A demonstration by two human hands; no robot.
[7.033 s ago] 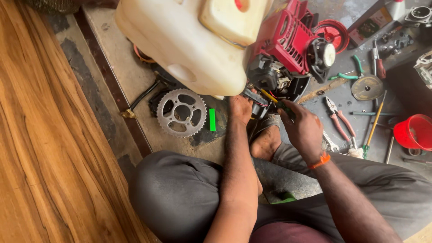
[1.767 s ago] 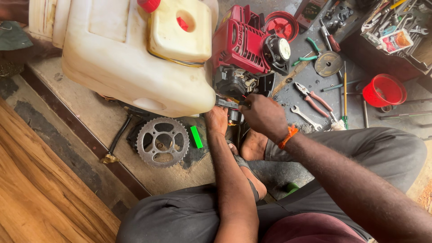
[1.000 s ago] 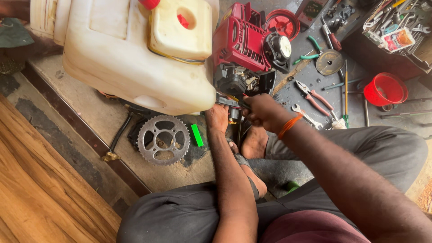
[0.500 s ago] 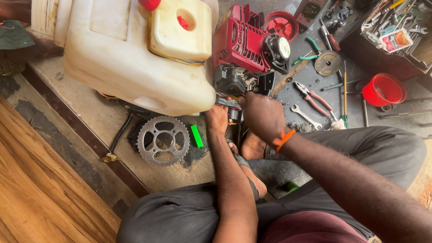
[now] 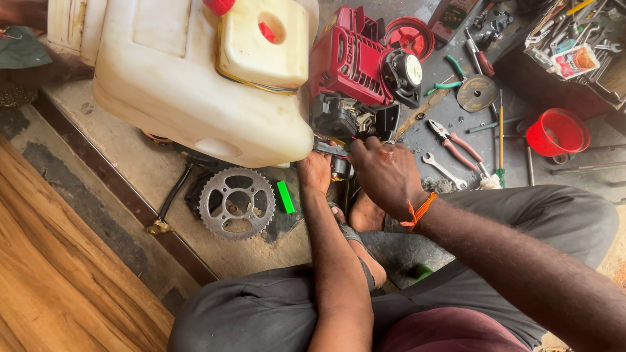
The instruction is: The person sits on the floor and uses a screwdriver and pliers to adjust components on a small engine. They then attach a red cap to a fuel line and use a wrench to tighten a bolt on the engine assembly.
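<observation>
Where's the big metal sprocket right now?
In the head view, the sprocket lies flat on the floor, left of the left hand, below the white tank, beside a green strip.

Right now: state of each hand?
Left hand: closed on a metal part at the engine base.
Right hand: closed, fingers on engine; held item not visible.

A small flat packet (image 5: 574, 60) lies in the tool tray (image 5: 610, 78) at the top right, among spanners: roughly rectangular, red and white with a pale blue edge (its print is too small to make out). At the top edge, just right of the red disc (image 5: 409, 36), stands a dark box (image 5: 451, 18) with a coloured label, partly cut off by the frame. No screens or signs show.
</observation>
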